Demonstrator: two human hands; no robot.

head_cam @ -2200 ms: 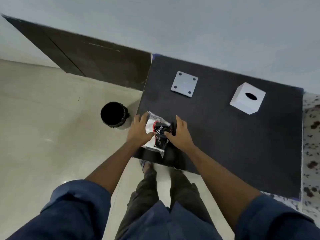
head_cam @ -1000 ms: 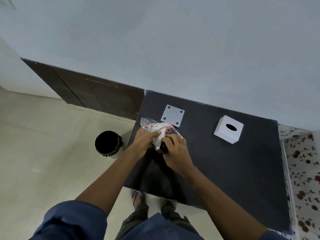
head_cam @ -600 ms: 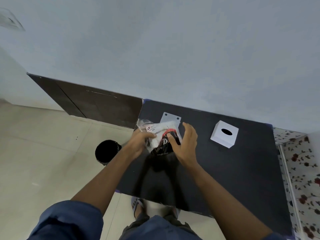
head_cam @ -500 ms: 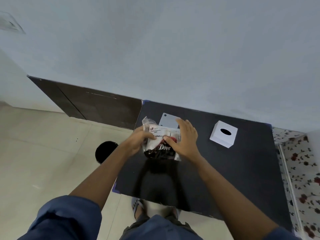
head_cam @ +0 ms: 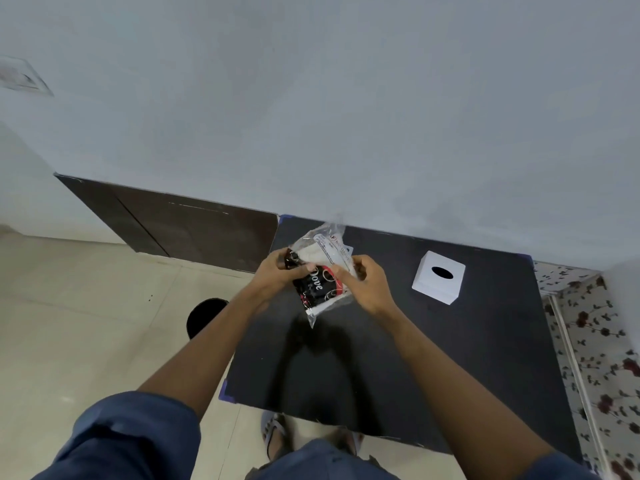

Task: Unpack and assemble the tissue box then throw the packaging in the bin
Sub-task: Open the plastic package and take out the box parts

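A clear plastic tissue pack (head_cam: 320,277) with a black and red "Dove" label is lifted above the black table (head_cam: 467,358), tilted on its side. My left hand (head_cam: 278,273) grips its left end and my right hand (head_cam: 365,284) pinches its right side. The white tissue box cover (head_cam: 438,277), with an oval slot on top, stands on the table to the right, apart from both hands. The white base plate (head_cam: 349,250) shows only as a sliver behind the pack. The black bin (head_cam: 204,315) stands on the floor left of the table, partly hidden by my left forearm.
A grey wall rises right behind the table. Dark brown panels (head_cam: 180,226) line the wall's base at the left. A floral cloth (head_cam: 595,341) lies along the table's right edge. My feet in sandals (head_cam: 277,434) show under the near edge.
The pack has been lifted off the table's near left edge and turned in both hands from upright to tilted sideways. My head has tipped up, so the wall fills more of the view.
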